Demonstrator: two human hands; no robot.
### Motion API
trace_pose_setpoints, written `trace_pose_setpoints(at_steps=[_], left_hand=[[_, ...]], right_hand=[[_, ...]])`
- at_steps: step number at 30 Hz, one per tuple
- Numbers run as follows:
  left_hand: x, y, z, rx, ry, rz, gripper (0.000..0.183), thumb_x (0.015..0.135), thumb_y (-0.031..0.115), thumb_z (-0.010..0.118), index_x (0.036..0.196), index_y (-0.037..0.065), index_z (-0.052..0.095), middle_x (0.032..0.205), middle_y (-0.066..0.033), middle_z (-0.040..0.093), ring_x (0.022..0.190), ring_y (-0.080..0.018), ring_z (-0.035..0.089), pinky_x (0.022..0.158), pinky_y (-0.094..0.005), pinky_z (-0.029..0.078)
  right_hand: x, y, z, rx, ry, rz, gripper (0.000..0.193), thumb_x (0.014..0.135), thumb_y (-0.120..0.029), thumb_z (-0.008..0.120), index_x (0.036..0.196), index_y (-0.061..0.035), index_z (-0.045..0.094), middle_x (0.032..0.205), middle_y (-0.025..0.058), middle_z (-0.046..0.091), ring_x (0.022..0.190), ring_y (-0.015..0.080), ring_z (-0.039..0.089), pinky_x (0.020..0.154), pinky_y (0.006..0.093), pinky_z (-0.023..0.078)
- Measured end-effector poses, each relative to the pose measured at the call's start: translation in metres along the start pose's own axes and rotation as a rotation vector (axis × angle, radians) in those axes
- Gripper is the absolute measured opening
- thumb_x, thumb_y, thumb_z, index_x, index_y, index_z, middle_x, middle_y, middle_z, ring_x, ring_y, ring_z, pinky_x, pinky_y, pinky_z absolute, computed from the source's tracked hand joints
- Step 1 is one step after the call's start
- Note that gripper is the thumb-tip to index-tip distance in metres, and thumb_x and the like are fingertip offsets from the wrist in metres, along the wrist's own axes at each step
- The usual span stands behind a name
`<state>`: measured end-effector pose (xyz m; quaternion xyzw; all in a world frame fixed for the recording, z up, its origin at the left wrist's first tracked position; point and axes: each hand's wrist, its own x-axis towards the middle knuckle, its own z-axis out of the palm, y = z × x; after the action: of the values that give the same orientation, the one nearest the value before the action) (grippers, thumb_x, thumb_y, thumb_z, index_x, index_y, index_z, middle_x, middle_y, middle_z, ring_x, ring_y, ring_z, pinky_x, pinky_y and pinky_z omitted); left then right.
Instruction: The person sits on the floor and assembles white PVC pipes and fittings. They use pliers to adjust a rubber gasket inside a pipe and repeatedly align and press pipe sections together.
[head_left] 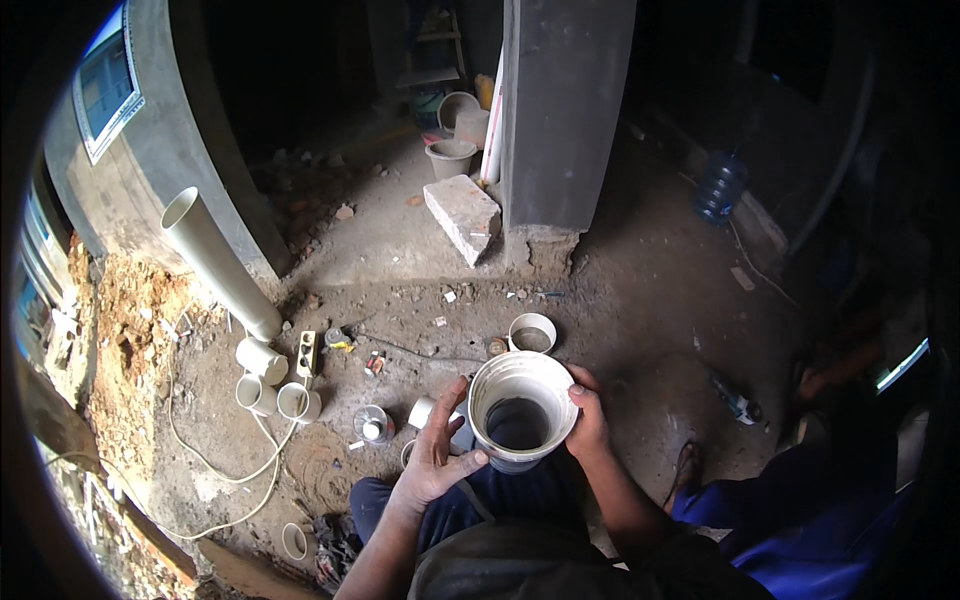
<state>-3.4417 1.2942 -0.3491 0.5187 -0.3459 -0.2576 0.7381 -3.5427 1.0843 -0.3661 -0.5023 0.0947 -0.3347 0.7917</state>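
— Head view, looking straight down: what has the person got there, low in the middle of the frame?

— A wide white pipe fitting [522, 408], round mouth turned up at the camera, dark inside. It sits just below centre, over the person's lap. Both hands are clamped on it: the left hand [436, 452] has its fingers spread along the left wall with the thumb under the lower rim, and the right hand [590, 418] wraps the right side with the thumb hooked on the rim.

— And around them?

— Just above the fitting, touching nothing, a shorter white ring [532, 332] lies on the dirt floor [640, 300]. Left of the left hand there is a small open tin [373, 424] and a short white pipe piece [422, 411] beside it. Further left, three white sockets [268, 382] cluster near a yellowish tool [308, 352], with a white cable [215, 465] looping below them.

— That long thing at upper left?

— A beige pipe [218, 262], slanting down against the grey wall [160, 150]. Upper centre stands a concrete pillar [565, 110] with a stone block [462, 215] at its foot and buckets [452, 155] behind. A blue water jug [720, 186] sits well apart at upper right. I cannot tell what the dark object on the floor at right is.
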Motion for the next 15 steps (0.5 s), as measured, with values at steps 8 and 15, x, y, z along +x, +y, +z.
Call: trace_pose_setpoints(at_steps=[8,15], left_hand=[[0.016,-0.003,0.015,0.276,-0.184,0.114,0.135,0.054,0.036,0.097,0.151,-0.003,0.013,0.149,-0.0181,0.035,0.141,-0.0271,0.031,0.117,-0.0407,0.023],[0.005,-0.004,0.010,0.349,-0.107,0.117,0.127,0.056,0.037,0.096,0.150,-0.002,0.020,0.146,-0.0180,0.039,0.137,-0.0277,0.037,0.114,-0.0413,0.029]], right_hand=[[-0.011,0.003,-0.011,0.133,-0.145,0.069,0.061,0.094,-0.041,0.045,0.133,0.0062,0.050,0.128,0.0190,0.058,0.117,0.0273,0.057,0.103,0.0394,0.041],[-0.026,0.019,-0.018,0.328,-0.149,0.245,0.069,0.102,-0.050,0.028,0.136,0.0072,0.047,0.136,0.0185,0.055,0.127,0.0273,0.052,0.107,0.0415,0.040]])
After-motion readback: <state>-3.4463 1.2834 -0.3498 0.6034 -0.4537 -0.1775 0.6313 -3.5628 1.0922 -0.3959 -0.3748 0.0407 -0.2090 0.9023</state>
